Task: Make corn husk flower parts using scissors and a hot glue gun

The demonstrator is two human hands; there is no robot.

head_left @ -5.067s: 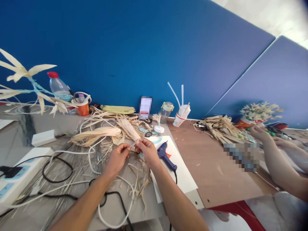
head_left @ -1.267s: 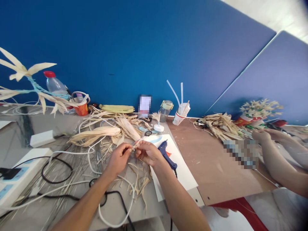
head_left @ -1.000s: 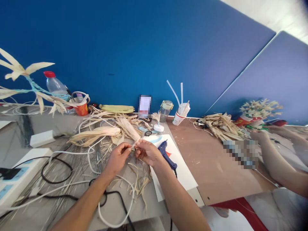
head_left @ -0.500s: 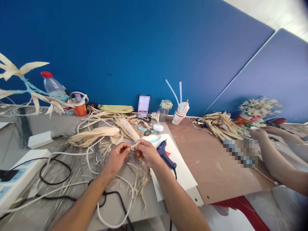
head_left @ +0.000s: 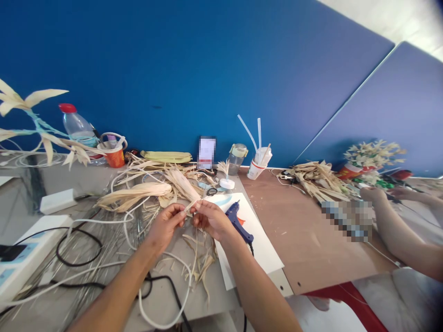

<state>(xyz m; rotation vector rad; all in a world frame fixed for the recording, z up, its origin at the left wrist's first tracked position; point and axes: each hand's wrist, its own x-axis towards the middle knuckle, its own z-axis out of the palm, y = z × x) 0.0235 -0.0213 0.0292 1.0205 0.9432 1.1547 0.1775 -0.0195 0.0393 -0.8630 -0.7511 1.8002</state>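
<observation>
My left hand [head_left: 167, 227] and my right hand [head_left: 213, 219] meet over the near part of the desk, fingertips almost touching. Between them is a thin, pale strip of corn husk [head_left: 189, 207], pinched by the thumb and fingers of each hand. Just beyond lie a bundle of dried corn husks [head_left: 133, 196] and a fanned husk piece [head_left: 182, 183]. Scissors [head_left: 212, 192] rest past my right hand, their blades partly hidden. A blue glue gun [head_left: 238, 222] lies on white paper [head_left: 265, 251], right beside my right wrist.
A power strip [head_left: 31, 258] and looping cables occupy the left side, among thin wires. Along the blue wall stand a red-capped bottle [head_left: 78, 124], a red cup [head_left: 115, 156], a phone [head_left: 206, 152], a jar [head_left: 237, 158] and a cup of sticks [head_left: 256, 169]. A co-worker's arms [head_left: 394, 226] work at right.
My hands have shifted slightly and my fingers have changed their pinch on the husk strip. At right, the co-worker's far hand has moved, and green items now show near it.
</observation>
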